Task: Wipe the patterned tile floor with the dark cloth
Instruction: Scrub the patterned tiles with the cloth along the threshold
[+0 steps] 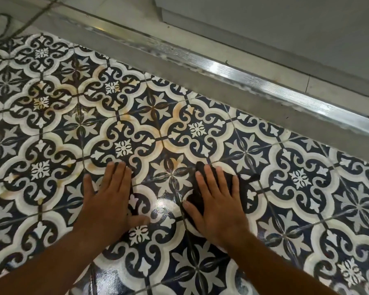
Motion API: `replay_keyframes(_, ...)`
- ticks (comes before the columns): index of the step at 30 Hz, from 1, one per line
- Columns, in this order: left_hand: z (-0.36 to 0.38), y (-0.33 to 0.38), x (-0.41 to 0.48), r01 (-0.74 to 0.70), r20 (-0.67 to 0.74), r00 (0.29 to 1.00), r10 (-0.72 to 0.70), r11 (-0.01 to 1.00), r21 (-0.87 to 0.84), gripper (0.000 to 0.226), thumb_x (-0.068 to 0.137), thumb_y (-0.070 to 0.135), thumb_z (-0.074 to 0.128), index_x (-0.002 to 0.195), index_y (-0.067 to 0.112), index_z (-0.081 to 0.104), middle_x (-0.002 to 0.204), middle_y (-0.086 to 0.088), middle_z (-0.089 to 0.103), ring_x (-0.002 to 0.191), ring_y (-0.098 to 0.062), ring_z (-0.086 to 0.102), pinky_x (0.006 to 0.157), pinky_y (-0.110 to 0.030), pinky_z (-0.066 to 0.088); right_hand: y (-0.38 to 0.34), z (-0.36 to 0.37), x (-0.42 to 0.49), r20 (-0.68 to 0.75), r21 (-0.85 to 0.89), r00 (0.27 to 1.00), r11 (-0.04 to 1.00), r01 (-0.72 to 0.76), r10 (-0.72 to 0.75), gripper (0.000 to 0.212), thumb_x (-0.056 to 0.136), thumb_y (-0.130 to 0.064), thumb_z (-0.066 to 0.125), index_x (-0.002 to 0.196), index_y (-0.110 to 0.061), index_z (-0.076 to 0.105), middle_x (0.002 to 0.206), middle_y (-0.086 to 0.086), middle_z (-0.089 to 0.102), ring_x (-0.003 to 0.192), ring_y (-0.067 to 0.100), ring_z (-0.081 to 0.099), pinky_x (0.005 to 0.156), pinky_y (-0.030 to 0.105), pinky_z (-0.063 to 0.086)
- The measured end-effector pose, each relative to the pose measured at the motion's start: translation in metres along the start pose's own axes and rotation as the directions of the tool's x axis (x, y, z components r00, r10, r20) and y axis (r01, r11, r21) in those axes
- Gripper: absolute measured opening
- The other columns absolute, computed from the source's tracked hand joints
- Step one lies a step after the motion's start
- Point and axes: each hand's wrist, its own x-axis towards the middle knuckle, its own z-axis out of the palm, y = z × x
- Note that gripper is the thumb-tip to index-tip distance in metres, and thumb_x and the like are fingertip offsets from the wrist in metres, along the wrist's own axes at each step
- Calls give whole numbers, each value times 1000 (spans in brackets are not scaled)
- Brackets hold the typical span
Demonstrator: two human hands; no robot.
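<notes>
The right hand (217, 206) lies flat on the cloth (244, 186), fingers straight and slightly spread, palm pressing it to the floor (124, 116) without gripping it. The cloth sits mostly under this hand: a dark edge shows beyond the fingertips, another between thumb and forefinger, and a bunched flap sticks out just past the little finger on the right. The left hand (110, 201) is near it on the left, also flat and open, resting straight on the bare tiles and holding nothing. Between the two hands the tiles have a wet shine (166, 206). Farther out, several tiles carry orange-brown stains (124, 112). A metal strip (222, 69) runs along the floor's far edge, and a dark cable (6, 24) lies at the upper left.
</notes>
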Motion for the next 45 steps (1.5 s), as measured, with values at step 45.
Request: replay_keyframes(45,-11,6,35,-26,91,996,20,998,62,124,71,84,46,152,11,-14,161,-8,-19,146,-29,-21,110,-64,-10,-41,4,20,13,42,1000,999,17,-17,79,94,-75,22,154,-22,19,163,5,11,150,26,-1,115,59,3)
